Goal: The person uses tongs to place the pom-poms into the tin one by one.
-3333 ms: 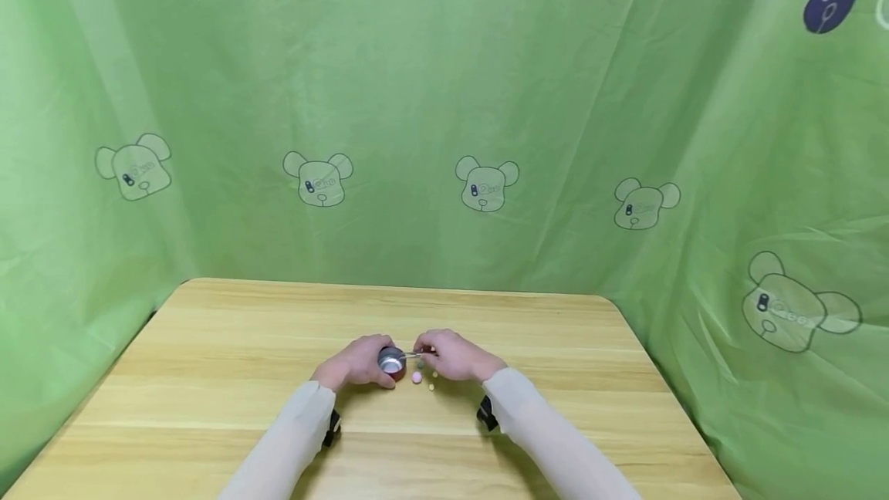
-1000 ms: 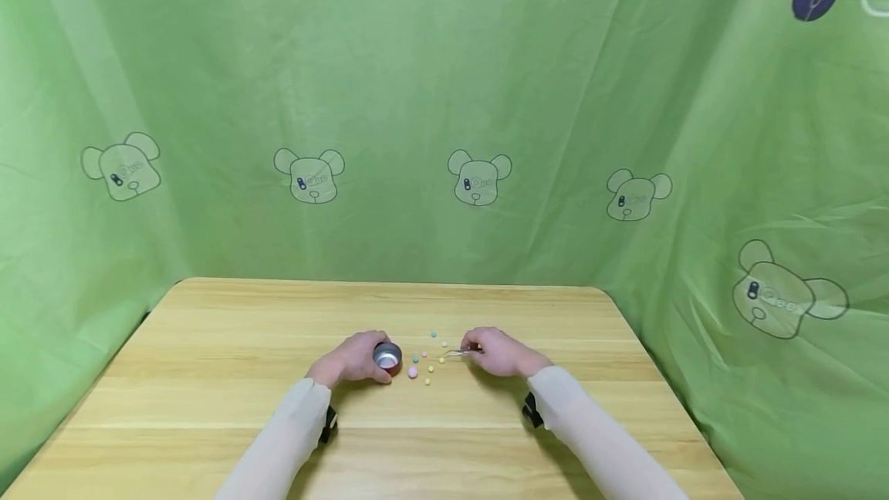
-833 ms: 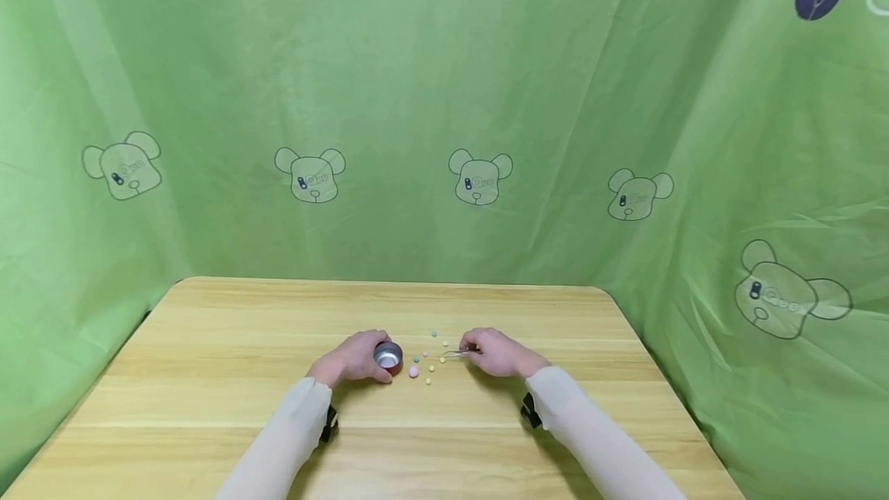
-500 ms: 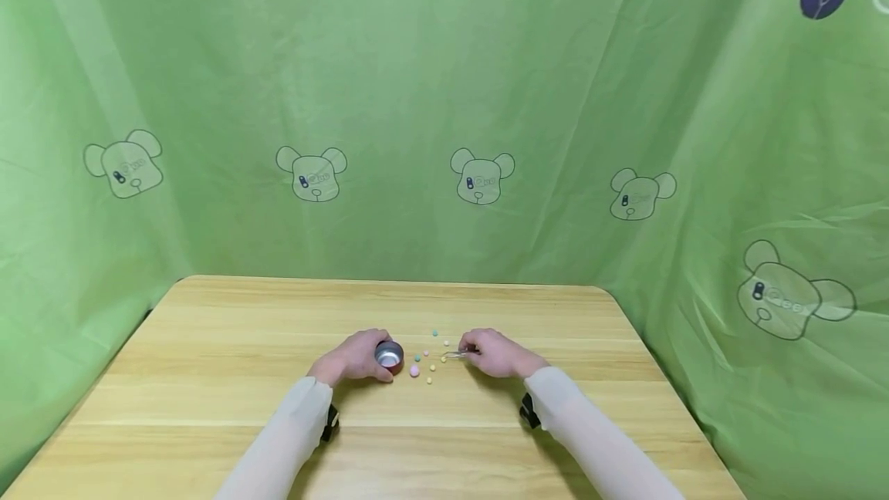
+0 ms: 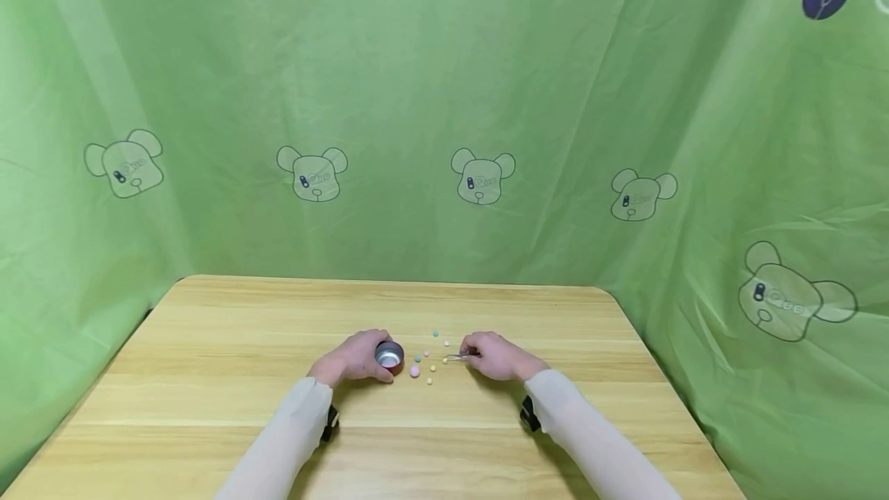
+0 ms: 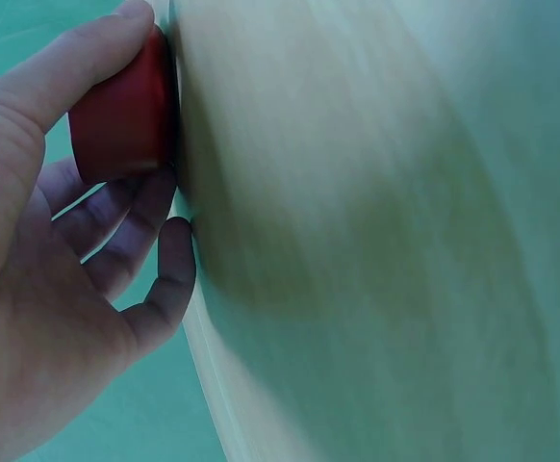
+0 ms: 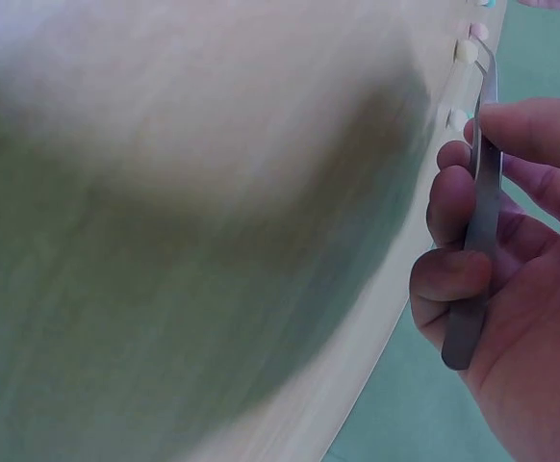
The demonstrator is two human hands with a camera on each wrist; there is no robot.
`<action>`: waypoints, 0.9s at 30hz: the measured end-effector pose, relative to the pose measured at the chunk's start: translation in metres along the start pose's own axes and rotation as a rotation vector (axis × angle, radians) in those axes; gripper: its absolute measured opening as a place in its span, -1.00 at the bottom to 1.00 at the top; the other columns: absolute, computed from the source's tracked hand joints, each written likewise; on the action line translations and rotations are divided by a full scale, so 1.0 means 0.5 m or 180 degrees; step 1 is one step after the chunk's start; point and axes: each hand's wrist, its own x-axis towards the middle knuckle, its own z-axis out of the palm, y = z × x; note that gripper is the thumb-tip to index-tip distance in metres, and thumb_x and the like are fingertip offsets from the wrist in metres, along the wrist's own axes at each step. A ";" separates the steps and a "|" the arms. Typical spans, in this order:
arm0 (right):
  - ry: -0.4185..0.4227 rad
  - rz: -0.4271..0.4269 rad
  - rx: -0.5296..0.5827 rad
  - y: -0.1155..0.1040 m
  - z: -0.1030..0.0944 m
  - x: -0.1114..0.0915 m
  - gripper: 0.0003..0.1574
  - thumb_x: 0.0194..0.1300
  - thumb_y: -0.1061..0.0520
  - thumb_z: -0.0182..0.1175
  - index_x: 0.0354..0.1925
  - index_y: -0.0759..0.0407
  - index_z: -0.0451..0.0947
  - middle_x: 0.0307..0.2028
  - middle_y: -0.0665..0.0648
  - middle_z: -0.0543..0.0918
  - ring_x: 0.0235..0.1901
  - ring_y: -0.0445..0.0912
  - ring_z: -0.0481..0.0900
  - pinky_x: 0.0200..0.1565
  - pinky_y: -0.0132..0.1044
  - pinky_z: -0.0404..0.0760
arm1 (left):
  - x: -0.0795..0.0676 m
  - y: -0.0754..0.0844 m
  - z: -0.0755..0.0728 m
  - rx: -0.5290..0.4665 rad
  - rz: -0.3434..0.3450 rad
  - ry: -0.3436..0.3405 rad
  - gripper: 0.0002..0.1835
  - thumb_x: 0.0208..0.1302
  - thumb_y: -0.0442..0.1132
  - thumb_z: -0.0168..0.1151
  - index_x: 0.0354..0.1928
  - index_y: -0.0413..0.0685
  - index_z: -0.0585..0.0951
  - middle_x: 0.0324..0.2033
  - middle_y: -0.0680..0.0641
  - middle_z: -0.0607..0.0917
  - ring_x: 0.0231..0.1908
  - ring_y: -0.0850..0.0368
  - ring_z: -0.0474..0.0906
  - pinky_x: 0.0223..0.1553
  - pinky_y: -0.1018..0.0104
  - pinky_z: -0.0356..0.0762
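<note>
My left hand grips a small round metal tin, red outside and silver inside, standing on the table. In the left wrist view, the thumb and fingers curl around the tin's red wall. To the right of the tin, my right hand pinches metal tweezers with bent tips. The right wrist view has the tweezers lying along the fingers, their tips spread at a yellow ball. Whether the tips touch that ball cannot be told. A larger pink ball lies beside the tin.
Several small balls lie between the hands, among them a teal ball, a white ball and a yellow ball. The wooden table has a green curtain behind it and at both sides.
The tweezers were over the tin at first; my right hand has since carried them right, to a yellow ball. In the last second they barely shift. My left hand stays on the tin.
</note>
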 end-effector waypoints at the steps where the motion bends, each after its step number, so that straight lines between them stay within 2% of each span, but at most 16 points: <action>1: 0.0000 0.0001 -0.0007 0.000 0.000 0.000 -0.91 0.30 0.24 0.13 -0.23 0.12 0.56 -0.37 -0.09 0.52 -0.33 -0.20 0.45 -0.19 -0.21 0.49 | 0.001 -0.001 0.000 0.0000 0.0001 0.0001 -0.49 -0.12 -0.13 0.54 -0.11 -0.05 0.52 -0.25 0.04 0.58 -0.20 0.11 0.50 -0.09 0.12 0.44; 9: -0.0017 -0.0024 0.0012 0.001 0.001 -0.001 -0.91 0.29 0.26 0.14 -0.23 0.16 0.56 -0.36 -0.05 0.53 -0.33 -0.17 0.44 -0.21 -0.18 0.48 | 0.001 -0.001 0.001 0.0020 0.0037 0.0013 -0.48 -0.13 -0.13 0.54 -0.12 -0.05 0.52 -0.26 0.05 0.58 -0.21 0.11 0.50 -0.10 0.13 0.44; 17: -0.0054 0.0077 0.0006 0.007 0.005 0.001 -0.91 0.32 0.21 0.12 -0.23 0.11 0.56 -0.37 -0.08 0.52 -0.34 -0.19 0.43 -0.21 -0.21 0.46 | -0.001 0.000 -0.001 0.0001 0.0020 -0.0001 -0.49 -0.12 -0.13 0.54 -0.11 -0.05 0.52 -0.25 0.05 0.58 -0.20 0.11 0.50 -0.09 0.12 0.44; 27: -0.0011 -0.0100 -0.0118 0.011 0.005 0.001 -0.92 0.33 0.23 0.13 -0.25 0.12 0.56 -0.38 -0.07 0.54 -0.37 -0.20 0.42 -0.23 -0.23 0.47 | -0.003 0.001 -0.001 -0.0017 0.0011 0.0009 -0.49 -0.13 -0.13 0.54 -0.11 -0.05 0.52 -0.25 0.05 0.59 -0.20 0.11 0.50 -0.09 0.13 0.44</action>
